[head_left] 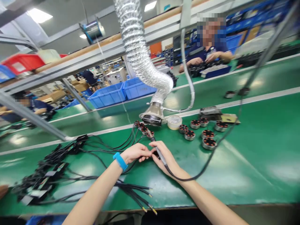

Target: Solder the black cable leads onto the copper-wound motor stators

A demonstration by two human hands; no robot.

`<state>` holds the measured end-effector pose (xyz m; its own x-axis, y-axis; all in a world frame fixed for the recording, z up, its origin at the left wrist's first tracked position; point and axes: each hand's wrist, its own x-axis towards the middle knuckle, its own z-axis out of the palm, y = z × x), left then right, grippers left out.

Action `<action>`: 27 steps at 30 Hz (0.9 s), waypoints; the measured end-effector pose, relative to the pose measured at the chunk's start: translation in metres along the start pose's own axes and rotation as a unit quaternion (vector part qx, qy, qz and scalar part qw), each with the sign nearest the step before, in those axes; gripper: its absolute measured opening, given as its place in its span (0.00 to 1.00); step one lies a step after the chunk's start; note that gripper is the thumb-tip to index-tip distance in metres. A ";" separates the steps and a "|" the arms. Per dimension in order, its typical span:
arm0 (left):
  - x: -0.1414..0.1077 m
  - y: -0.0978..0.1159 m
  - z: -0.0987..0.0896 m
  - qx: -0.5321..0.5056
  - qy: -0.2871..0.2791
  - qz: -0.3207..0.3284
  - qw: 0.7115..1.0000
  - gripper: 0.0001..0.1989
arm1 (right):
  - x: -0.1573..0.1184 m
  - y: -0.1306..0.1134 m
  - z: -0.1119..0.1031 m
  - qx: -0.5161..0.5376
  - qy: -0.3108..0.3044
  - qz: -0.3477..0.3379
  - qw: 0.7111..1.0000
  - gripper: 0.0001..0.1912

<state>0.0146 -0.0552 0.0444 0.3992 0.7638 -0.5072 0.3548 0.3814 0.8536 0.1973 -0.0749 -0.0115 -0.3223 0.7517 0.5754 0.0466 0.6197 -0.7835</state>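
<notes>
Hands meet near the middle of the green desk (246, 175). The right hand (165, 156) is wrapped around a soldering iron (161, 155), tip pointing away. The left hand (136, 153), with a blue wristband (120, 161), pinches a small dark part against that tip; I cannot tell just what it is. Black wires (131, 190) lie by the near edge. I think the work is partway: about 4 motors with wires (144, 128) sit just past the hands, and about 7 bare motors (207, 134) wait to the right. 1 tape roll (174, 122) sits under 1 silver hose (140, 56). 2 blue bins (122, 92) stand beyond.
</notes>
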 end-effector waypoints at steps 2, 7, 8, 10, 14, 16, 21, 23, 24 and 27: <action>0.002 -0.004 0.001 0.011 0.006 -0.006 1.000 0.25 | 0.001 0.001 -0.001 0.007 -0.014 -0.003 1.000 0.23; 0.006 -0.005 -0.001 -0.004 -0.015 -0.023 1.000 0.26 | 0.003 -0.004 -0.003 -0.023 -0.034 -0.020 0.999 0.22; 0.005 -0.004 -0.002 -0.004 -0.025 -0.027 0.999 0.26 | 0.004 -0.005 -0.003 -0.029 -0.035 -0.023 0.999 0.22; 0.002 0.000 -0.004 0.003 -0.042 -0.035 0.999 0.28 | 0.005 -0.007 -0.002 -0.036 -0.035 -0.026 0.998 0.22; -0.002 0.002 -0.007 0.007 -0.006 -0.043 0.999 0.30 | 0.007 -0.005 0.002 -0.043 -0.021 -0.020 0.999 0.20; -0.003 0.000 -0.009 -0.003 0.021 -0.047 0.999 0.30 | 0.008 -0.003 0.004 -0.045 -0.015 -0.015 0.999 0.19; -0.008 -0.001 -0.011 0.003 0.016 -0.046 0.999 0.28 | 0.008 0.001 0.005 -0.043 -0.008 0.000 0.999 0.19; -0.010 0.000 -0.007 0.049 0.009 -0.023 0.998 0.28 | 0.008 0.003 0.005 -0.027 -0.002 0.006 1.000 0.17; -0.010 0.001 -0.005 0.080 0.015 -0.010 0.997 0.27 | 0.007 0.004 0.005 -0.016 0.003 0.011 1.000 0.17; -0.008 0.000 0.002 0.129 0.054 0.004 0.990 0.27 | 0.007 0.006 0.005 0.006 0.013 0.014 1.000 0.15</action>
<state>0.0129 -0.0628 0.0484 0.3159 0.8225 -0.4729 0.5611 0.2400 0.7922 0.1907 -0.0667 -0.0134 -0.2961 0.7741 0.5595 0.0435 0.5961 -0.8017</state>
